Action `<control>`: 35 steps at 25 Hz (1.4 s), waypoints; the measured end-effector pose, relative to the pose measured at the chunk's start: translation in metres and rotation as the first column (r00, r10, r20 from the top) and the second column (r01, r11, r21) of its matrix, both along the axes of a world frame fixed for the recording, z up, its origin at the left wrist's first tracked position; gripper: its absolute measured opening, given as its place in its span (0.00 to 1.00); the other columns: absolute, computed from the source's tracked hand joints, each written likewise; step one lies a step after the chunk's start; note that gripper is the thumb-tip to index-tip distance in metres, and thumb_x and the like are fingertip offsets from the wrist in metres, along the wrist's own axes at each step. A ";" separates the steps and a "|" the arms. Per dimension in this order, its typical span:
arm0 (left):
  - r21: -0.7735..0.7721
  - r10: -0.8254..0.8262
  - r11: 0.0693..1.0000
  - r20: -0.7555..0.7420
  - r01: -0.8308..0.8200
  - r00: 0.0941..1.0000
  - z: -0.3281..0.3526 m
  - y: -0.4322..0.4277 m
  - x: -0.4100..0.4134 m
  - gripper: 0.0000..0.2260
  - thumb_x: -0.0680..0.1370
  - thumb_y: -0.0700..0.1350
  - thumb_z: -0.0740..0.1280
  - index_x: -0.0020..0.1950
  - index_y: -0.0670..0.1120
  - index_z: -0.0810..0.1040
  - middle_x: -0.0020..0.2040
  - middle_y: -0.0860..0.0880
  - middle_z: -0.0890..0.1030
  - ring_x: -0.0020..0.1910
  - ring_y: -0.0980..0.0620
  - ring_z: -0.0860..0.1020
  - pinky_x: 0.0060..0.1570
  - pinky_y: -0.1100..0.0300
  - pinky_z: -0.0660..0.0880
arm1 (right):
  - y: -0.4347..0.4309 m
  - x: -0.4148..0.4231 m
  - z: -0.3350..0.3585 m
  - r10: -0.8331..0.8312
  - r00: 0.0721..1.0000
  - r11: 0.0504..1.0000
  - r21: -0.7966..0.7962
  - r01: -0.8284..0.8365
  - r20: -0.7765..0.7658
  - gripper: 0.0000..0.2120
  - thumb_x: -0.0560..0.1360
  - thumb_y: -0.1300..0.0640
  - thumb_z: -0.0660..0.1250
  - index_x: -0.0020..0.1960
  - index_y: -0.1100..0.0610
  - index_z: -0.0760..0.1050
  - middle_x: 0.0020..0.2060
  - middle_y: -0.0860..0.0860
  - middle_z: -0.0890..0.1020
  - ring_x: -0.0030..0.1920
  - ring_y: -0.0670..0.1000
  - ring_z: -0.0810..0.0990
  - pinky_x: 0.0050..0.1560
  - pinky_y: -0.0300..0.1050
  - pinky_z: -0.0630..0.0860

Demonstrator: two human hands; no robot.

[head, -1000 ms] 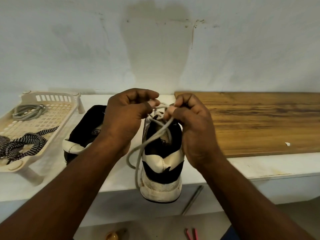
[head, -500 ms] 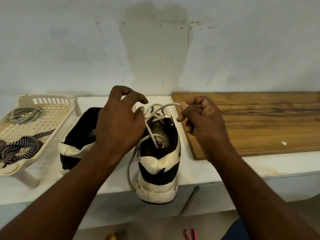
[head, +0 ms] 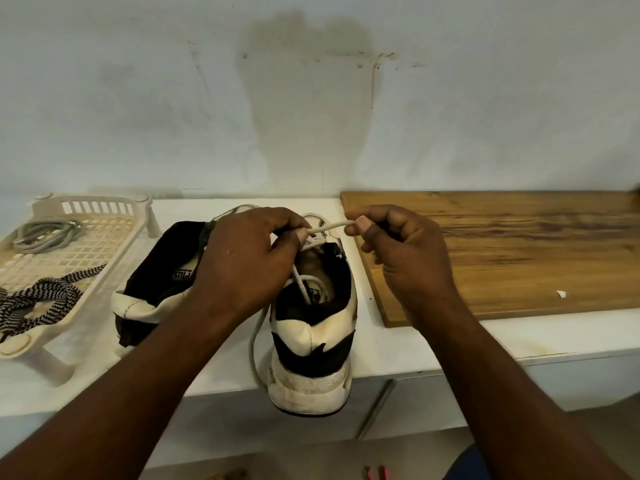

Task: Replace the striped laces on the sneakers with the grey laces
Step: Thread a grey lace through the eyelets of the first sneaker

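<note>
A black-and-white sneaker (head: 313, 344) stands heel toward me at the counter's front edge, its heel overhanging. A grey lace (head: 330, 227) runs through its upper eyelets, and one loose end (head: 256, 344) hangs down the left side. My right hand (head: 398, 247) pinches the lace tip between thumb and forefinger, pulled out to the right. My left hand (head: 249, 258) grips the lace over the shoe's tongue. The second sneaker (head: 156, 285) lies behind my left wrist, partly hidden. In a cream tray (head: 104, 237) lie the striped laces (head: 41, 299) and a coiled grey lace (head: 48, 233).
A wooden board (head: 502, 251) lies on the white counter (head: 433, 344) to the right, with a small white scrap (head: 561, 294) on it. A wall stands close behind. Below the counter edge a metal rod (head: 377, 407) and pink handles (head: 375, 472) show.
My hands have drawn apart: the right hand pulled the lace end out to the right, and the left hand shifted down over the tongue. The view also moved slightly right.
</note>
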State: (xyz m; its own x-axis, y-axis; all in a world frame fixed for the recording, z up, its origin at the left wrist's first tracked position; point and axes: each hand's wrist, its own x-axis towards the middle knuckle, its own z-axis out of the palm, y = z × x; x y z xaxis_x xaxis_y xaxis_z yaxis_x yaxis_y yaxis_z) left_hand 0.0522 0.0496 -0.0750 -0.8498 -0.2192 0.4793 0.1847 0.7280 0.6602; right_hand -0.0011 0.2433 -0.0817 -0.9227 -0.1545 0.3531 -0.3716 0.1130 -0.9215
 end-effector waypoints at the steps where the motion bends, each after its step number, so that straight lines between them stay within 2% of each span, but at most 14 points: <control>1: -0.026 -0.003 1.000 -0.010 0.002 1.000 0.000 0.001 0.000 0.07 0.79 0.49 0.70 0.55 0.58 0.85 0.49 0.62 0.84 0.51 0.62 0.79 0.57 0.54 0.77 | 0.000 0.001 0.000 0.032 0.999 0.999 0.027 -0.032 -0.010 0.08 0.81 0.62 0.69 0.54 0.54 0.86 0.43 0.48 0.88 0.41 0.40 0.83 0.41 0.33 0.76; 4: -0.103 -0.072 0.992 -0.037 0.068 0.997 -0.001 0.003 -0.001 0.10 0.78 0.55 0.71 0.59 0.60 0.83 0.52 0.63 0.82 0.54 0.63 0.79 0.55 0.60 0.75 | -0.007 0.007 -0.005 0.063 0.996 0.996 0.072 -0.058 -0.066 0.05 0.79 0.61 0.73 0.53 0.52 0.83 0.43 0.47 0.87 0.46 0.45 0.86 0.47 0.39 0.81; 7: -0.155 -0.053 0.987 -0.032 0.047 0.998 -0.001 0.006 -0.003 0.05 0.78 0.53 0.72 0.52 0.58 0.85 0.43 0.66 0.80 0.45 0.65 0.77 0.49 0.65 0.72 | -0.009 0.008 -0.005 -0.036 0.988 0.995 0.081 0.048 -0.147 0.05 0.76 0.58 0.77 0.49 0.52 0.81 0.40 0.45 0.86 0.43 0.42 0.85 0.42 0.32 0.77; 9: -0.162 0.008 0.987 -0.046 -0.015 0.999 -0.001 0.008 -0.004 0.04 0.79 0.52 0.71 0.50 0.56 0.85 0.43 0.61 0.82 0.44 0.61 0.78 0.48 0.61 0.74 | -0.007 0.007 -0.005 -0.092 0.986 0.975 0.191 0.118 -0.138 0.08 0.74 0.51 0.78 0.50 0.49 0.82 0.42 0.42 0.85 0.42 0.41 0.83 0.39 0.30 0.75; 11: -0.153 0.058 0.986 -0.039 -0.063 0.998 0.000 0.009 -0.006 0.06 0.79 0.51 0.70 0.53 0.55 0.86 0.46 0.57 0.84 0.47 0.56 0.79 0.50 0.56 0.75 | -0.006 0.007 -0.008 -0.051 0.997 0.931 0.360 0.065 -0.050 0.13 0.72 0.44 0.78 0.54 0.46 0.82 0.46 0.40 0.85 0.43 0.40 0.82 0.38 0.30 0.76; 14: -0.149 0.040 0.988 0.017 -0.037 0.999 -0.001 0.013 -0.009 0.07 0.79 0.51 0.69 0.54 0.55 0.86 0.46 0.56 0.83 0.47 0.55 0.79 0.50 0.57 0.74 | -0.006 0.010 -0.015 -0.011 1.000 0.897 0.442 0.023 -0.030 0.13 0.72 0.44 0.78 0.54 0.45 0.83 0.47 0.39 0.84 0.44 0.37 0.83 0.40 0.31 0.79; 16: -0.157 0.044 0.987 0.043 -0.037 0.998 -0.003 0.015 -0.010 0.06 0.79 0.53 0.69 0.51 0.55 0.85 0.46 0.56 0.83 0.47 0.55 0.78 0.49 0.57 0.73 | -0.005 0.010 -0.015 -0.056 0.998 0.929 0.366 0.055 -0.008 0.06 0.75 0.51 0.76 0.52 0.47 0.84 0.44 0.41 0.85 0.45 0.40 0.84 0.43 0.39 0.83; 18: -0.170 0.058 0.984 0.078 -0.044 0.995 -0.004 0.016 -0.012 0.06 0.78 0.54 0.70 0.49 0.56 0.85 0.46 0.56 0.82 0.48 0.54 0.78 0.47 0.58 0.70 | -0.002 0.007 -0.016 -0.090 0.986 0.968 0.246 0.052 0.142 0.03 0.77 0.57 0.74 0.49 0.50 0.86 0.43 0.45 0.87 0.46 0.45 0.86 0.41 0.44 0.83; 21: -0.202 0.061 0.979 0.143 -0.031 0.988 -0.008 0.017 -0.014 0.07 0.79 0.55 0.69 0.50 0.55 0.85 0.41 0.59 0.75 0.46 0.54 0.75 0.44 0.59 0.66 | 0.001 0.004 -0.014 0.003 0.896 1.000 0.021 -0.014 0.443 0.05 0.79 0.61 0.70 0.47 0.58 0.84 0.44 0.52 0.88 0.46 0.49 0.87 0.36 0.40 0.78; 24: -0.203 0.073 0.978 0.165 -0.039 0.983 -0.010 0.020 -0.016 0.07 0.78 0.55 0.70 0.49 0.55 0.85 0.38 0.61 0.70 0.44 0.55 0.72 0.39 0.60 0.63 | 0.004 0.002 -0.010 0.151 0.794 0.985 -0.156 -0.071 0.590 0.06 0.80 0.63 0.67 0.47 0.61 0.82 0.40 0.53 0.87 0.38 0.46 0.85 0.32 0.37 0.77; 27: -0.160 0.082 0.986 0.189 -0.052 0.979 -0.012 0.022 -0.019 0.07 0.79 0.55 0.70 0.47 0.55 0.85 0.38 0.61 0.71 0.44 0.56 0.73 0.36 0.64 0.62 | 0.006 -0.003 -0.010 0.229 0.727 0.966 -0.242 -0.089 0.648 0.07 0.80 0.64 0.66 0.47 0.59 0.81 0.38 0.51 0.86 0.38 0.46 0.84 0.36 0.41 0.78; 30: -0.136 0.081 0.989 0.206 -0.054 0.975 -0.015 0.025 -0.022 0.08 0.79 0.56 0.69 0.45 0.55 0.85 0.40 0.60 0.75 0.45 0.55 0.76 0.40 0.62 0.67 | 0.007 -0.006 -0.016 0.265 0.697 0.957 -0.272 -0.103 0.667 0.06 0.80 0.64 0.66 0.50 0.59 0.82 0.41 0.52 0.86 0.43 0.48 0.83 0.44 0.45 0.77; 32: -0.134 0.085 0.989 0.207 -0.058 0.975 -0.017 0.027 -0.023 0.09 0.79 0.56 0.69 0.46 0.54 0.85 0.43 0.57 0.79 0.47 0.54 0.77 0.45 0.60 0.70 | 0.009 -0.006 -0.018 0.272 0.702 0.956 -0.268 -0.119 0.659 0.07 0.80 0.64 0.66 0.50 0.58 0.82 0.42 0.52 0.86 0.44 0.48 0.83 0.44 0.44 0.77; 35: -0.137 0.090 0.989 0.192 -0.064 0.977 -0.017 0.028 -0.024 0.10 0.79 0.56 0.68 0.47 0.53 0.86 0.47 0.54 0.83 0.48 0.52 0.79 0.47 0.58 0.73 | 0.008 -0.003 -0.018 0.249 0.751 0.966 -0.215 -0.145 0.612 0.07 0.81 0.63 0.66 0.51 0.57 0.83 0.43 0.50 0.86 0.44 0.46 0.83 0.40 0.41 0.76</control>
State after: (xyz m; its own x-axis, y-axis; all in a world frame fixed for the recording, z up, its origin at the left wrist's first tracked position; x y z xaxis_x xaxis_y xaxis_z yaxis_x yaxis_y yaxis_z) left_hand 0.0279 0.0777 -0.0916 -0.9134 -0.2348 0.3324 0.0003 0.8164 0.5775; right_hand -0.0037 0.2517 -0.0992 -0.8980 -0.3531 -0.2623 0.2983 -0.0507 -0.9531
